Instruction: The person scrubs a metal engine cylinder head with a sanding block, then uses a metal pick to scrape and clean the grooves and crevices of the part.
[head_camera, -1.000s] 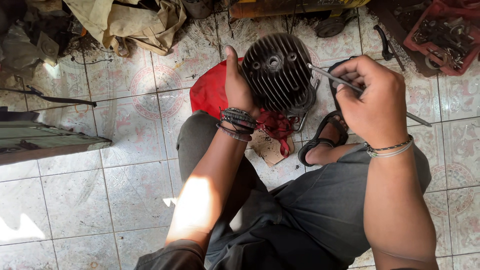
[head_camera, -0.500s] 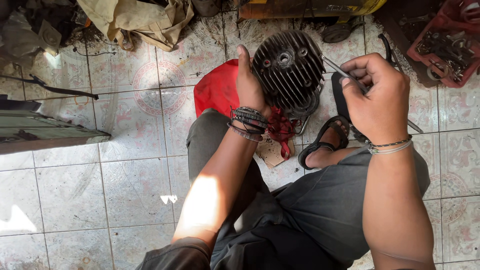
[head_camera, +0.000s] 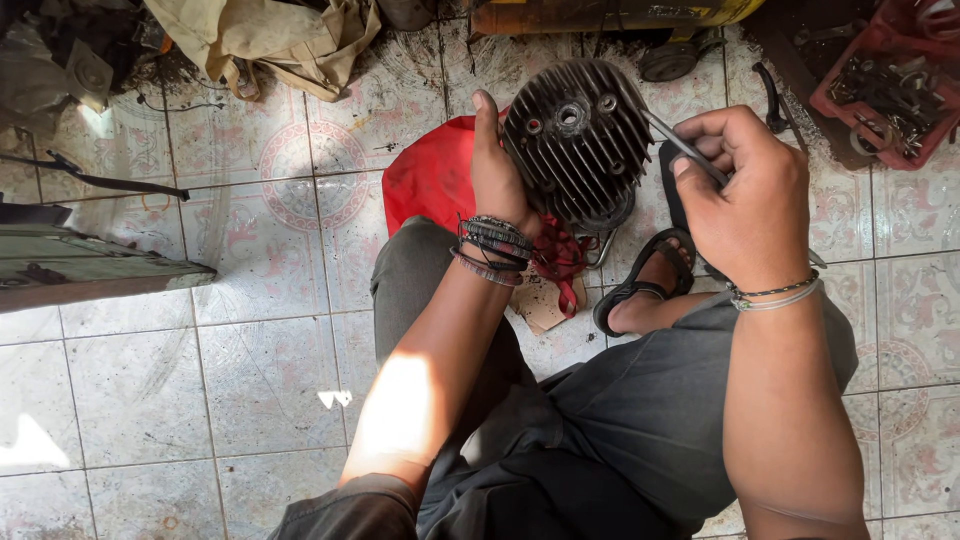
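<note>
Nearest the camera are the person's bent knees in grey trousers, with both forearms reaching forward over them. One foot in a black sandal rests on the tiled floor just beyond the right knee.

The left hand wears a stack of dark bracelets at the wrist. Its grip is clenched on the left edge of a round, dark metal engine part with cooling fins, thumb pointing up along the rim, holding the part upright and tilted toward the camera just above the floor. The part sits between the two hands, in front of the knees.

The right hand has thin bands at the wrist. Its grip is closed around a slim metal tool (the kind cannot be told, since most of it is hidden in the fist), whose tip touches the right rim of the finned part.

Under and behind the part lies a red cloth on the floor, with a frayed red strip and a scrap of cardboard near the left wrist.

Farther off, a tan crumpled cloth lies at the top left, and a red tray of metal bits stands at the top right, well apart from the hands.
</note>
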